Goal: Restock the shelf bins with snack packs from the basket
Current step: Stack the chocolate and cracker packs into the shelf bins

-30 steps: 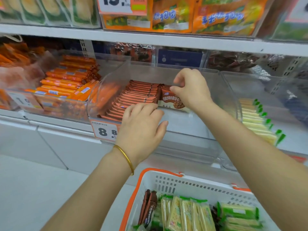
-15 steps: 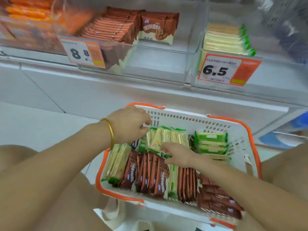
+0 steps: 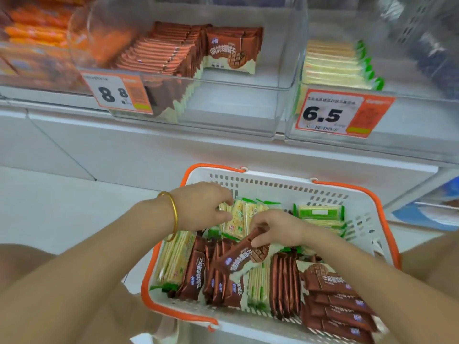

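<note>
A white basket with an orange rim [image 3: 273,181] sits below the shelf, full of brown chocolate snack packs and green-and-cream packs. My right hand [image 3: 278,228] pinches one brown chocolate pack [image 3: 244,255] and holds it tilted above the others. My left hand [image 3: 202,206], with a gold bangle at the wrist, reaches into the basket's far left, fingers curled over the cream packs [image 3: 238,216]; whether it holds one is hidden. Above, a clear shelf bin [image 3: 223,110] tagged 8.8 holds a row of brown packs [image 3: 173,53] on its left half.
To the right, a second clear bin [image 3: 422,135] tagged 6.5 holds green-and-cream packs [image 3: 332,65]. Orange packs [image 3: 32,33] fill the bin at far left. A white shelf face [image 3: 149,155] runs under the bins. My knees flank the basket.
My view dropped from the shelf bin to the basket. Both hands came down from the bin into the basket, and my right hand has lifted a brown pack out of the pile.
</note>
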`<action>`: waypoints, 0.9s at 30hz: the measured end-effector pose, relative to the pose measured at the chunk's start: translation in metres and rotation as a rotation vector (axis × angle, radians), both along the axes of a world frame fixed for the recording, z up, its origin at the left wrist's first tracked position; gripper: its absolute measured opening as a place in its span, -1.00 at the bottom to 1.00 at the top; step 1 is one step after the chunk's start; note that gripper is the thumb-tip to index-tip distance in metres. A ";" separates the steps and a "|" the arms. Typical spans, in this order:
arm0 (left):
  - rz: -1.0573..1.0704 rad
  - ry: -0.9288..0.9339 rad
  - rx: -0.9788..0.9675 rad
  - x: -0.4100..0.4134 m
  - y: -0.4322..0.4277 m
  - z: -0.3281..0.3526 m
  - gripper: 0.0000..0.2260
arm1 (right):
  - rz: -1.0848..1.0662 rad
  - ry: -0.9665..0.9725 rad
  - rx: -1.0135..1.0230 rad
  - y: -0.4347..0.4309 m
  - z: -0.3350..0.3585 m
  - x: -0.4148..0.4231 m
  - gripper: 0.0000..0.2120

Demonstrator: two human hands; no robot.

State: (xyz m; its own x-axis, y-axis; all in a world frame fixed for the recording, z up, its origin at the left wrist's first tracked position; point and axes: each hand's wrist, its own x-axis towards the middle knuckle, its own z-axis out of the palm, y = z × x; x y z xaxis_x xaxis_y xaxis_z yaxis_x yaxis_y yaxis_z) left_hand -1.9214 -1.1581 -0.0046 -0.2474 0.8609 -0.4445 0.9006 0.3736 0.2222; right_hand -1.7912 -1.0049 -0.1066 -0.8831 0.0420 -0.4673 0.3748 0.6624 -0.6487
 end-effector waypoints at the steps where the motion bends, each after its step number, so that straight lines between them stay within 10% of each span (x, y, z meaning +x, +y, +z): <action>1: 0.019 -0.040 0.001 -0.002 -0.001 0.002 -0.63 | -0.089 0.056 -0.039 0.005 0.017 -0.001 -0.84; 8: 0.191 -0.160 0.263 -0.028 -0.007 0.044 -0.82 | -0.404 0.371 -0.287 0.005 0.112 -0.010 -0.87; 18: 0.527 -0.071 1.026 -0.101 0.000 0.127 -0.66 | -0.274 0.640 0.433 0.014 0.275 -0.115 -0.82; 27: 0.281 0.374 0.542 -0.114 0.032 0.091 -0.62 | -0.532 0.295 0.784 0.096 0.208 -0.233 -0.74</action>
State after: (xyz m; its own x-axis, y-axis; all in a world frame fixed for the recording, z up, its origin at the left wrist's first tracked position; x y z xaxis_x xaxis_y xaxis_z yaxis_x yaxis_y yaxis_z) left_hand -2.0359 -1.1260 0.0865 -0.5441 0.8181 0.1862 0.8389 0.5268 0.1371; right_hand -2.0239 -0.9088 0.1013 -0.7361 0.6698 0.0975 0.6418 0.7364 -0.2140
